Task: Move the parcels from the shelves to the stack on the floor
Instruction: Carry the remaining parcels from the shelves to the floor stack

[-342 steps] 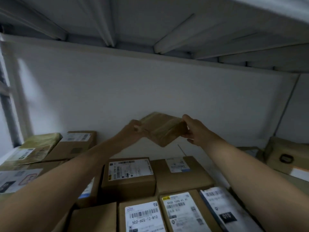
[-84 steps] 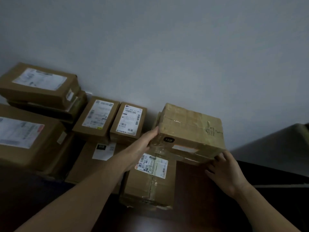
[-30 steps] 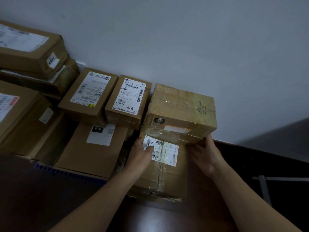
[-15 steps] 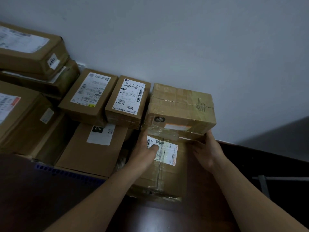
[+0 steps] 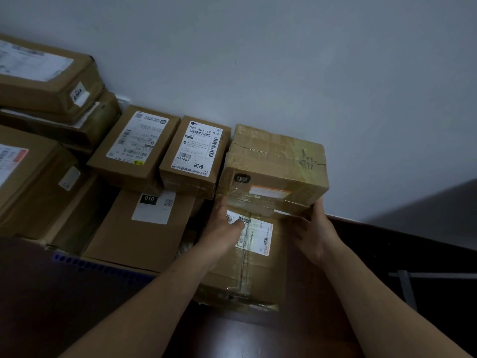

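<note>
A tape-wrapped brown parcel (image 5: 275,166) lies on top of a larger labelled box (image 5: 247,264) in the floor stack, its back against the grey wall. My left hand (image 5: 222,228) lies on the lower box's label, fingers reaching up to touch the taped parcel's front left edge. My right hand (image 5: 313,231) touches the same parcel at its lower right corner, fingers fairly straight. Neither hand wraps around it.
More labelled parcels fill the stack to the left: two small boxes (image 5: 192,156) side by side, a flat box marked 010 (image 5: 144,226) below them, and bigger boxes (image 5: 44,81) piled at far left. Dark floor (image 5: 413,254) lies on the right.
The taped parcel came from the shelf and was set down on the labelled box. Over the last second it has stayed put, and my hands shifted only slightly along its lower edge.
</note>
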